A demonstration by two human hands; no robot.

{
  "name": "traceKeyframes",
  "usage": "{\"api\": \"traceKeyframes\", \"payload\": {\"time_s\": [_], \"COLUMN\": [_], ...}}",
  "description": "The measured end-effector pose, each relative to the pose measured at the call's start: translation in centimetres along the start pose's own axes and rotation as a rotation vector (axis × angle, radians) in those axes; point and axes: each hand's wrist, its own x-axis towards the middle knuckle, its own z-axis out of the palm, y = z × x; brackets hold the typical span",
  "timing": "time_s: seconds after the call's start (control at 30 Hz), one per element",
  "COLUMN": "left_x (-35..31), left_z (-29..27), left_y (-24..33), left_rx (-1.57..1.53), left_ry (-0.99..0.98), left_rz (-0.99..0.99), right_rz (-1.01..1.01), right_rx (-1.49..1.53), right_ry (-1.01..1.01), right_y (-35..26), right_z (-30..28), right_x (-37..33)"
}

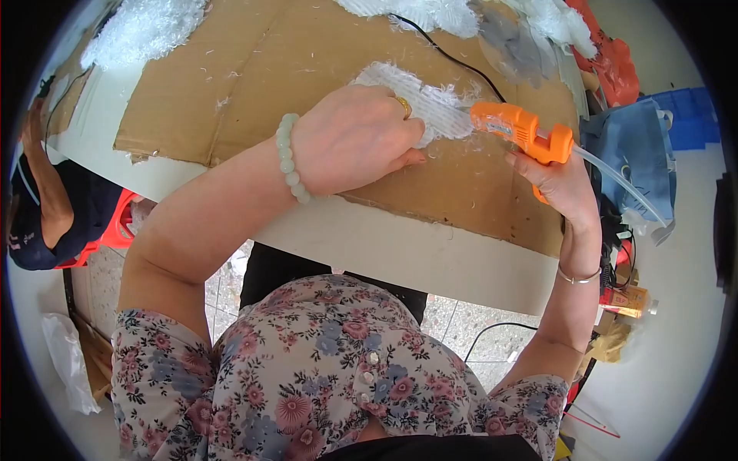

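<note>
My right hand (560, 184) is wrapped round the handle of an orange hot glue gun (513, 127), and a clear glue stick (626, 187) sticks out of its back end. The nozzle points left, at the edge of a white ribbed piece with frayed fringe (427, 100) lying on cardboard. Over the near left side of this piece, my left hand (357, 142) is closed with its back upward. Its fingers curl down onto the piece, and the fingertips are mostly hidden. A pale green bead bracelet circles my left wrist.
Brown cardboard (254, 84) covers much of the white table (430, 250). Fluffy white fringe piles (146, 34) lie at the far edge. A black cord (450, 54) runs toward the glue gun. A blue bag (634, 154) hangs at right. Another person's arm (50, 169) shows at far left.
</note>
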Motion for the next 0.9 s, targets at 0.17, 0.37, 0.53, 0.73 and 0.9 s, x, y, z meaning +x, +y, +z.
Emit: {"api": "traceKeyframes", "payload": {"time_s": [0.17, 0.37, 0.53, 0.73, 0.9], "left_x": [0.0, 0.0, 0.1, 0.6, 1.3], "left_z": [0.3, -0.2, 0.1, 0.4, 0.7], "left_y": [0.0, 0.2, 0.2, 0.8, 2.2], "left_rx": [0.002, 0.013, 0.021, 0.041, 0.1], "left_ry": [0.005, -0.006, -0.008, -0.072, -0.043], "left_rz": [0.005, 0.004, 0.015, 0.003, 0.009], "right_rz": [-0.054, -0.092, -0.093, -0.106, -0.119], "right_rx": [-0.044, -0.059, -0.086, -0.075, -0.108], "right_ry": [-0.007, -0.018, -0.026, -0.041, -0.055], "right_y": [-0.9, -1.3, -1.7, -1.4, -1.1], "right_z": [0.3, 0.6, 0.8, 0.8, 0.2], "right_x": [0.0, 0.4, 0.8, 1.3, 1.1]}}
